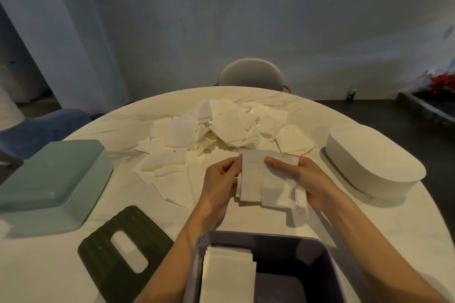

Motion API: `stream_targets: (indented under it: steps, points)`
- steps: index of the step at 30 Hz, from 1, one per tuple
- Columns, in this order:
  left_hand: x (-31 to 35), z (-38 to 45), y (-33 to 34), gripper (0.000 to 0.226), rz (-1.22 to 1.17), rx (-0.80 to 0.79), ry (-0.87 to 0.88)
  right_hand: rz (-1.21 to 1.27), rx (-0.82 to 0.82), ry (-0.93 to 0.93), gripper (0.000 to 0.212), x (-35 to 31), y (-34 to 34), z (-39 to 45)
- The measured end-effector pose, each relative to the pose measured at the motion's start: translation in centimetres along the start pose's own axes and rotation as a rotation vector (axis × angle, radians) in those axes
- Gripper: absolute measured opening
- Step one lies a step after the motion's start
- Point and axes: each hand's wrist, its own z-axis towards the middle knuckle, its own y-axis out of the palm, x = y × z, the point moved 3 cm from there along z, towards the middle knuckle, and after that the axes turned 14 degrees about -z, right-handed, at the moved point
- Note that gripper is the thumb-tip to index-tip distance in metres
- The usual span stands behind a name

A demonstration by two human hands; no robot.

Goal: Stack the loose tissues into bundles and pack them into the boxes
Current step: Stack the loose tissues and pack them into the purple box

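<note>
Pale marble covers the round table (246, 219), with a grey wall and a chair back (250, 71) behind it. A loose heap of tissues (221, 128) lies across the far middle of the table. Nearer, both hands hold a small bundle of tissues (261, 179) just above the tabletop. The left hand (218, 179) grips its left edge with curled fingers, and the right hand (307, 179) holds the other side, thumb pressed flat on top and fingers tucked beneath.

The bundle looks uneven, with sheets stepping out at the lower right, so the step in hand seems to be squaring the stack. Next it probably needs tapping or sliding level, then carrying back to the purple box (327, 253) at the near edge, which already holds a bundle of folded tissues (227, 273) along its left side; the free space is on the right.

A green box (51, 179) sits upside down at the left, a white oval box (374, 160) at the right, and a dark slotted lid (123, 251) lies flat beside the purple box.
</note>
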Motion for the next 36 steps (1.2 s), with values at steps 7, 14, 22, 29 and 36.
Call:
stream_targets:
  steps: [7,14,22,29,36]
  points:
    - [0.8,-0.4,0.8,0.05,-0.095,-0.105,-0.106,0.081,0.103,0.007,0.04,0.3,0.7,0.3]
    - [0.5,-1.7,2.0,0.045,-0.144,-0.208,-0.27,-0.092,0.182,-0.041,0.044,0.6,1.6,0.5]
    - [-0.3,-1.1,1.3,0.028,-0.189,-0.16,-0.314,-0.473,0.19,-0.126,0.034,-0.2,0.5,0.5]
    - [-1.7,0.2,0.4,0.064,-0.32,-0.142,-0.38,-0.232,-0.108,-0.11,0.037,-2.1,-0.5,-0.8]
    - [-1.7,-0.6,1.5,0.058,-0.364,-0.234,-0.415,-0.406,0.085,-0.219,0.02,-1.3,1.2,-0.4]
